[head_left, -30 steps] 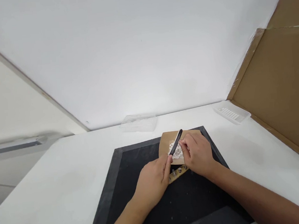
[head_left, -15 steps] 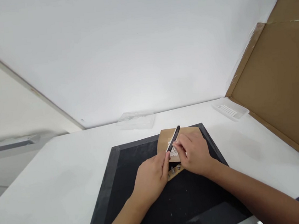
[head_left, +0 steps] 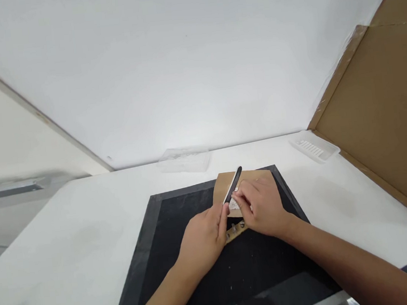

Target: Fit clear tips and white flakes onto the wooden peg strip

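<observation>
One black mat point(head_left: 170, 233): on the tabletop point(head_left: 78, 243) before you.
Left hand point(head_left: 203, 232): you grip the black strip point(head_left: 233, 184) between thumb and fingers, slanted over the mat's far part.
Right hand point(head_left: 263, 204): your thumb and fingers pinch together by the strip, over the mat; contents cannot be told.
Brown sheet point(head_left: 223, 185): at the mat's far edge, white bits point(head_left: 234, 205) on it.
Clear plastic case point(head_left: 184, 161): beyond the mat.
White tray point(head_left: 329, 151): beyond the mat, rightward.

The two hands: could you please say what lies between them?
In the head view, a dark stick, white bits on brown sheet and a yellowish strip.
</observation>
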Available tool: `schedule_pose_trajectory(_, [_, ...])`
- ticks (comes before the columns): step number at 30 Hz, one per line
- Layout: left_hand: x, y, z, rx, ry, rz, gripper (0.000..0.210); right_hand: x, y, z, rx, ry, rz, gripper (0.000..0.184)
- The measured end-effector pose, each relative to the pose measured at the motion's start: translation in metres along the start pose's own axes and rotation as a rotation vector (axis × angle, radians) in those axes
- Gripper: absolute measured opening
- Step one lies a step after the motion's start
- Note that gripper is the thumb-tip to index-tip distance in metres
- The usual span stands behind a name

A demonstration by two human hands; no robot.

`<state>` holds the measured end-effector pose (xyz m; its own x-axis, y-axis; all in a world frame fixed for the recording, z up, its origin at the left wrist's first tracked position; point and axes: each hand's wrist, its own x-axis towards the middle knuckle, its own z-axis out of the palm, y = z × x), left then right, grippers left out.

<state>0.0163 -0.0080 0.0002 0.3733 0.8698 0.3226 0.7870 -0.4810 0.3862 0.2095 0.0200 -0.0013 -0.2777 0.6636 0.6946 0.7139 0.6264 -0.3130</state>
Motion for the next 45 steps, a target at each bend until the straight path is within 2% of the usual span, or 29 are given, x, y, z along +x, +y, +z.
schedule_pose_trajectory(3, [0.0,-0.001,0.001,0.025,0.006,-0.017,0.046,0.0,0.0,0.001,-0.011,0.054,0.041,0.029])
schedule_pose_trajectory(6, [-0.001,-0.001,0.001,0.012,0.002,-0.01,0.047,0.001,-0.001,0.001,0.02,0.007,-0.035,0.029])
schedule_pose_trajectory(10, [-0.002,0.0,0.001,0.047,0.002,-0.025,0.046,0.003,-0.002,0.0,-0.036,0.093,0.0,0.03])
schedule_pose_trajectory(14, [-0.001,-0.001,0.001,0.046,-0.034,-0.034,0.046,0.003,-0.005,-0.001,0.014,-0.022,-0.038,0.029])
schedule_pose_trajectory(18, [0.001,-0.003,-0.001,0.046,-0.041,-0.048,0.045,0.002,-0.009,0.001,-0.029,0.037,-0.008,0.028])
schedule_pose_trajectory(22, [0.0,-0.002,-0.001,0.04,-0.044,-0.045,0.045,0.003,-0.009,0.0,-0.015,-0.011,-0.086,0.029])
schedule_pose_trajectory(27, [-0.003,0.0,0.003,0.054,-0.057,-0.068,0.046,0.005,-0.004,0.0,-0.067,0.084,0.046,0.029])
schedule_pose_trajectory(31, [-0.003,-0.002,0.005,0.076,-0.073,-0.069,0.046,0.003,-0.005,0.002,-0.024,-0.024,-0.036,0.029])
schedule_pose_trajectory(35, [-0.002,-0.003,0.002,0.117,-0.068,-0.071,0.041,0.001,-0.009,0.006,-0.039,0.052,0.044,0.029])
schedule_pose_trajectory(38, [-0.002,-0.002,0.0,0.147,-0.057,-0.072,0.041,0.001,-0.011,0.006,-0.024,0.053,0.027,0.028])
schedule_pose_trajectory(42, [-0.004,-0.001,-0.002,0.164,-0.043,-0.06,0.041,0.001,-0.013,0.0,0.022,0.018,0.016,0.027])
schedule_pose_trajectory(45, [-0.007,0.0,-0.003,0.235,-0.001,-0.05,0.044,-0.002,-0.017,-0.008,0.037,0.077,0.057,0.025])
